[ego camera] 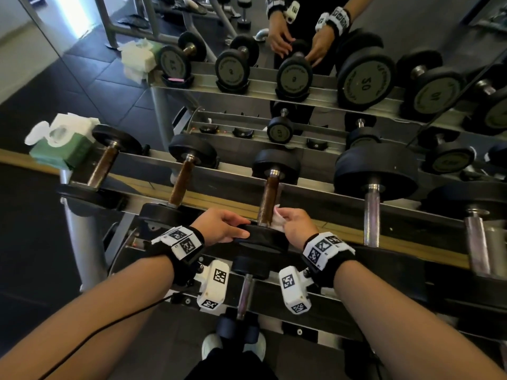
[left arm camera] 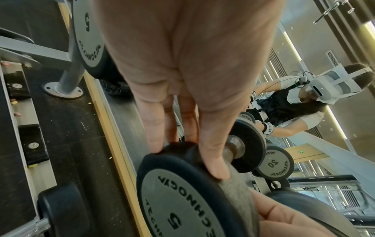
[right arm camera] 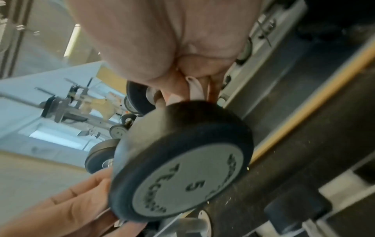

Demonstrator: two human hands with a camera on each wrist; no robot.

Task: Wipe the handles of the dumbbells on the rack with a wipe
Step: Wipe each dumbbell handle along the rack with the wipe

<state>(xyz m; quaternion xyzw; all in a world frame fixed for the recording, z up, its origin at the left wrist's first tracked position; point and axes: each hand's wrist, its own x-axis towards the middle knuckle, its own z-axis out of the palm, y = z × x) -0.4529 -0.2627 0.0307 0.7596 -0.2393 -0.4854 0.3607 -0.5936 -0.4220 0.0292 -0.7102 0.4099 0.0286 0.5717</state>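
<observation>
On the rack's top tier, a 5 dumbbell with a brown handle [ego camera: 269, 197] lies third from the left. My left hand [ego camera: 242, 229] grips its near black head [ego camera: 263, 238], fingers over the rim and thumb along the front. The left wrist view shows those fingers [left arm camera: 213, 152] draped over the head [left arm camera: 182, 192]. My right hand [ego camera: 284, 219] pinches a crumpled white wipe [ego camera: 277, 224] against the right side of the handle's near end. In the right wrist view the wipe [right arm camera: 194, 86] peeks out between the fingers, just above the head [right arm camera: 182, 168].
A green wipe box [ego camera: 65, 145] sits at the rack's left end. Two more brown-handled dumbbells [ego camera: 182, 185] lie to the left and a larger steel-handled one [ego camera: 372, 215] to the right. A small dumbbell [ego camera: 245, 293] sits on the lower tier. A mirror [ego camera: 365, 78] behind reflects the rack.
</observation>
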